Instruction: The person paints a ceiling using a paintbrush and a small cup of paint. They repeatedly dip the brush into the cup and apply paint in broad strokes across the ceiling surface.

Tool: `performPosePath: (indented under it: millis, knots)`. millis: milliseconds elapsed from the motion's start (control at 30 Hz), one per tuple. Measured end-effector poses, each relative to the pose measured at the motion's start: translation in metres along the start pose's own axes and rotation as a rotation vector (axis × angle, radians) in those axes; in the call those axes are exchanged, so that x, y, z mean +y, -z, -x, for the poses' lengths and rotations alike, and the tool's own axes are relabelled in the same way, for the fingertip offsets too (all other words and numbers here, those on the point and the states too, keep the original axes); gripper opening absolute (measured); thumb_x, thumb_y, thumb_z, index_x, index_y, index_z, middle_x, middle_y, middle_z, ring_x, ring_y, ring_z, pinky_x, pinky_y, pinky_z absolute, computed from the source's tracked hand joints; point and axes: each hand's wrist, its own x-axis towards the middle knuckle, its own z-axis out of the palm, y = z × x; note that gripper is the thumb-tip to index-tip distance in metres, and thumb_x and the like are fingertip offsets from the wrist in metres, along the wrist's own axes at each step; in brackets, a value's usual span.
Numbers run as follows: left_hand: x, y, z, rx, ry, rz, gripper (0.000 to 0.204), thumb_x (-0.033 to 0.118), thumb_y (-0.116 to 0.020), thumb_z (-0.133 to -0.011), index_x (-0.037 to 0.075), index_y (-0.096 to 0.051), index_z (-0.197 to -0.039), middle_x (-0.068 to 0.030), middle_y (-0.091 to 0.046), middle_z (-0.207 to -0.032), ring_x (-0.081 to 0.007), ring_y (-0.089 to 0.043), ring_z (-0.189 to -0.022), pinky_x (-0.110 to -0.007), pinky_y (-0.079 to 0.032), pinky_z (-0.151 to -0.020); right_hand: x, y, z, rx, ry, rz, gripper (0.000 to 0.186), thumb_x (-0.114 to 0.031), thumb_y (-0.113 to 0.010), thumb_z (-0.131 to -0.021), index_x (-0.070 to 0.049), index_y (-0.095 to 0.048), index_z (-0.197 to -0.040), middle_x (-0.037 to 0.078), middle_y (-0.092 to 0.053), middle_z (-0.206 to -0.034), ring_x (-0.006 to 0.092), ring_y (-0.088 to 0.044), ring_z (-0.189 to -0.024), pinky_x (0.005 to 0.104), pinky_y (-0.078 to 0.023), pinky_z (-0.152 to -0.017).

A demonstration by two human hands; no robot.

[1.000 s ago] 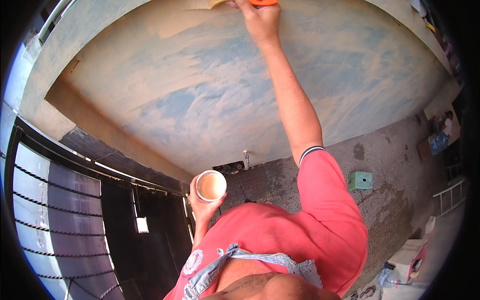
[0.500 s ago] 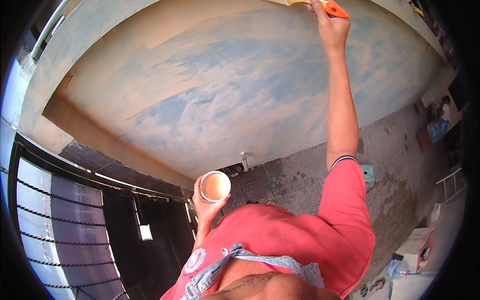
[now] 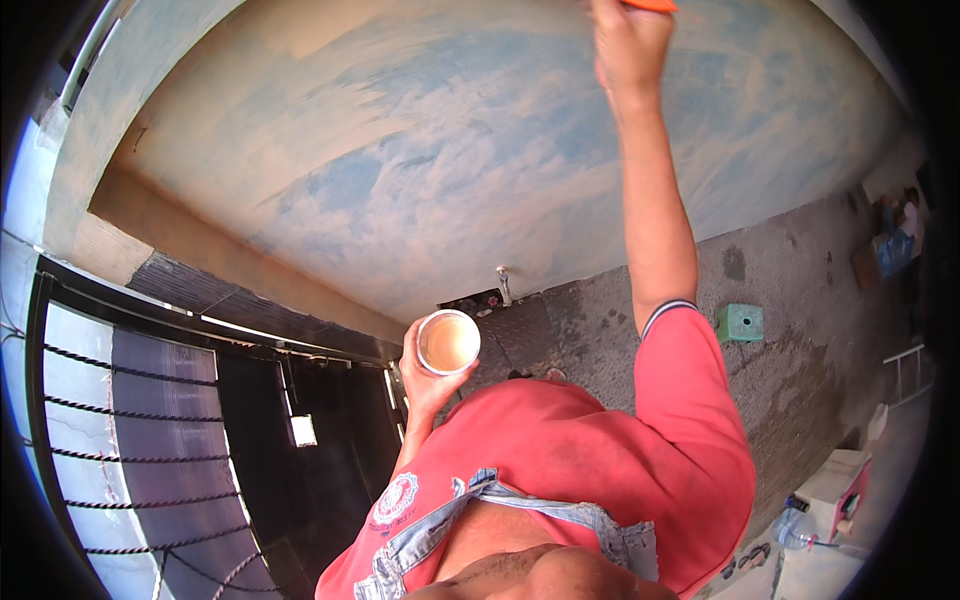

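Raised at the top of the view, my right hand (image 3: 630, 50) grips the orange handle of a paintbrush (image 3: 652, 5), whose bristles are cut off by the upper edge. That arm stretches over the wall (image 3: 420, 150), mottled in pale blue and beige with cloudy streaks. Lower and to the left, my left hand (image 3: 430, 385) holds a white-rimmed cup (image 3: 448, 340) of light tan liquid upright in front of my red shirt.
Barred gate (image 3: 140, 455) at left. A tap (image 3: 504, 285) at the wall's foot. A green block (image 3: 740, 322) on the pavement (image 3: 780, 390). At right, a seated person (image 3: 905, 220), a white ladder (image 3: 905, 375), boxes (image 3: 835, 485) and a water jug (image 3: 795, 530).
My right hand and brush swung right along the upper wall, then came slightly back left and higher, the bristles leaving the frame. The held cup shifted a little right and up in view.
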Motion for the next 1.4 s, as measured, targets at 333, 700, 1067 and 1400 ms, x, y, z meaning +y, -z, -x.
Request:
performPosePath:
  millis: [333, 700, 1067, 1400]
  knots:
    - [0.010, 0.004, 0.006, 0.042, 0.020, 0.016, 0.087, 0.019, -0.096, -0.061, 0.001, -0.053, -0.134, -0.0099, -0.066, -0.123, -0.0214, -0.065, -0.116, -0.037, -0.051, -0.103, 0.067, -0.131, 0.003, -0.066, -0.156, -0.325, 0.020, -0.014, -0.072, -0.098, 0.005, -0.071, -0.104, 0.004, -0.072, -0.089, 0.0104, -0.067, -0.078, 0.0252, -0.056, -0.071]
    - [0.007, 0.015, 0.013, 0.086, 0.028, -0.019, 0.086, 0.017, -0.094, -0.061, 0.001, -0.052, -0.135, -0.0104, -0.066, -0.124, -0.0217, -0.065, -0.117, -0.037, -0.050, -0.103, 0.061, -0.099, -0.020, 0.136, -0.042, -0.195, 0.023, -0.016, -0.074, -0.096, 0.007, -0.071, -0.100, 0.006, -0.072, -0.087, 0.0140, -0.069, -0.074, 0.0276, -0.059, -0.069]
    - [-0.001, 0.007, 0.005, 0.034, 0.008, -0.022, 0.092, 0.019, -0.097, -0.058, 0.003, -0.052, -0.136, -0.0125, -0.070, -0.122, -0.0246, -0.068, -0.115, -0.040, -0.053, -0.100, 0.044, -0.014, -0.032, 0.392, 0.057, -0.297, 0.012, -0.007, -0.070, -0.098, 0.002, -0.062, -0.098, 0.006, -0.063, -0.097, 0.0147, -0.066, -0.086, 0.0320, -0.063, -0.077]
    - [0.013, 0.015, 0.007, -0.054, 0.040, 0.000, 0.094, 0.018, -0.098, -0.058, 0.001, -0.050, -0.138, -0.0127, -0.067, -0.126, -0.0231, -0.065, -0.119, -0.039, -0.051, -0.104, 0.010, 0.020, 0.025, 0.488, 0.064, -0.269, 0.013, -0.011, -0.065, -0.101, 0.002, -0.064, -0.099, 0.007, -0.067, -0.099, 0.0141, -0.068, -0.093, 0.0281, -0.059, -0.086]
